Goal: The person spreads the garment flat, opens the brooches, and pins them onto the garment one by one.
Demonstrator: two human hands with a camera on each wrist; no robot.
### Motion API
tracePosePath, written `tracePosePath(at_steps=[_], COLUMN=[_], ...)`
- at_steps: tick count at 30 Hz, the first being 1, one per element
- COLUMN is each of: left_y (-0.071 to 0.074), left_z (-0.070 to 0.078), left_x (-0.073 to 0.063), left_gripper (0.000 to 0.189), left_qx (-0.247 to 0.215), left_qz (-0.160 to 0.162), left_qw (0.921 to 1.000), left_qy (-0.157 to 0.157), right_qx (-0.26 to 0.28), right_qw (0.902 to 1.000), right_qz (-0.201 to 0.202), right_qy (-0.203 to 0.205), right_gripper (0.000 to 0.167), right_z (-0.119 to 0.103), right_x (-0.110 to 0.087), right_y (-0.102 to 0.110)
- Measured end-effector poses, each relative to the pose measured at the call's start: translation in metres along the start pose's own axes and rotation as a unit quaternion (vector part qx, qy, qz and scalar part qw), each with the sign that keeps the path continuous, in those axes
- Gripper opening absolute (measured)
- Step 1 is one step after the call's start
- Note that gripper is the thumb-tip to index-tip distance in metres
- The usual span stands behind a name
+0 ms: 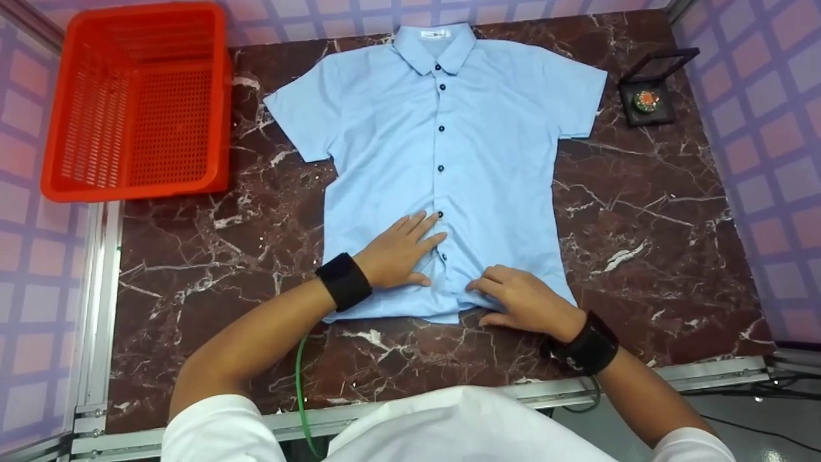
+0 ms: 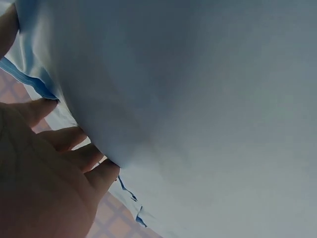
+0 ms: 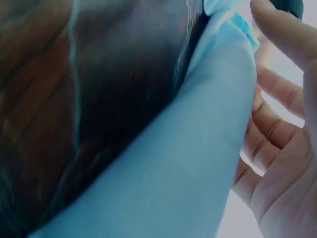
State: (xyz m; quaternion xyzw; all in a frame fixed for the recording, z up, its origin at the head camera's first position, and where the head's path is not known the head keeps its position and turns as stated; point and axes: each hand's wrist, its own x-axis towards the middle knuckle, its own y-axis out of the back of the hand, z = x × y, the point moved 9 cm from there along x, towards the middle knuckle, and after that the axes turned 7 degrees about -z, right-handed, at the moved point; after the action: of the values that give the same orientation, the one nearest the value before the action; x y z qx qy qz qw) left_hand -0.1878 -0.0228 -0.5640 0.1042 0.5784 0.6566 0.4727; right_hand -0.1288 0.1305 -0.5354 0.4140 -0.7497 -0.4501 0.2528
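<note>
A light blue short-sleeved shirt (image 1: pixel 500 167) lies front up on the table, collar at the far side, its dark buttons running down the middle. My left hand (image 1: pixel 401 250) rests with spread fingers on the lower front beside the button placket. In the left wrist view, the fingertips (image 2: pixel 106 173) press against the pale cloth (image 2: pixel 213 139). My right hand (image 1: pixel 523 298) is at the lower right hem, fingers loosely bent over the fabric and thumb apart. In the right wrist view, the fingers (image 3: pixel 270 129) meet the cloth's edge (image 3: pixel 198 134), which curves up off the dark tabletop.
An orange-red plastic basket (image 1: pixel 221 128) stands at the back left. At the back right sits a small dark box (image 1: pixel 664 114) with its lid up and a round orange-and-green item (image 1: pixel 646 101) inside. A green cable (image 1: pixel 299 378) hangs over the near edge of the marbled table (image 1: pixel 654 256).
</note>
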Motion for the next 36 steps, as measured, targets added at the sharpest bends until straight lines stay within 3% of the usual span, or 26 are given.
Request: tracePosePath(at_steps=[3,6,10,12,15,21,24,29,33,36], left_y=[0.006,0.010,0.000,-0.009,-0.016,-0.002,0.004,0.002,-0.001,-0.004], left_z=[0.006,0.017,0.025,0.025,0.021,0.009,0.006,0.005,0.002,0.001], left_x=[-0.006,-0.019,-0.041,-0.050,-0.061,-0.079,-0.083,-0.085,-0.086,-0.085], left_gripper=[0.084,0.068,0.060,0.059,0.049,0.029,0.027,0.019,0.021,0.024], left_qx=[-0.016,-0.038,-0.029,-0.009,0.006,-0.037,-0.046,-0.071,-0.097,-0.111], left_qz=[0.036,0.066,0.047,0.023,0.010,0.060,0.067,0.050,0.045,0.044], left_qw=[0.9992,0.9961,0.9956,0.9966,0.9970,0.9953,0.9952,0.9944,0.9925,0.9911], left_qy=[-0.012,-0.045,-0.076,-0.078,-0.077,-0.065,-0.054,-0.060,-0.059,-0.059], right_qx=[0.001,0.018,0.032,0.033,0.032,0.032,0.033,0.048,0.055,0.052], right_qw=[0.9999,0.9995,0.9990,0.9989,0.9989,0.9993,0.9992,0.9978,0.9958,0.9956], right_qz=[-0.007,-0.007,-0.006,-0.007,-0.008,-0.013,-0.019,-0.042,-0.068,-0.074], right_qy=[-0.009,-0.026,-0.032,-0.033,-0.034,-0.015,-0.006,-0.021,-0.029,-0.025], right_gripper=[0.042,0.036,0.031,0.030,0.027,0.017,0.020,0.021,0.051,0.056], right_z=[0.001,0.005,0.008,0.009,0.010,0.010,0.010,0.014,0.014,0.013], right_x=[0.002,0.001,-0.002,-0.003,-0.006,-0.005,-0.003,-0.001,-0.001,-0.002], right_y=[-0.003,-0.003,0.001,0.004,0.006,0.005,0.004,0.001,-0.003,-0.002])
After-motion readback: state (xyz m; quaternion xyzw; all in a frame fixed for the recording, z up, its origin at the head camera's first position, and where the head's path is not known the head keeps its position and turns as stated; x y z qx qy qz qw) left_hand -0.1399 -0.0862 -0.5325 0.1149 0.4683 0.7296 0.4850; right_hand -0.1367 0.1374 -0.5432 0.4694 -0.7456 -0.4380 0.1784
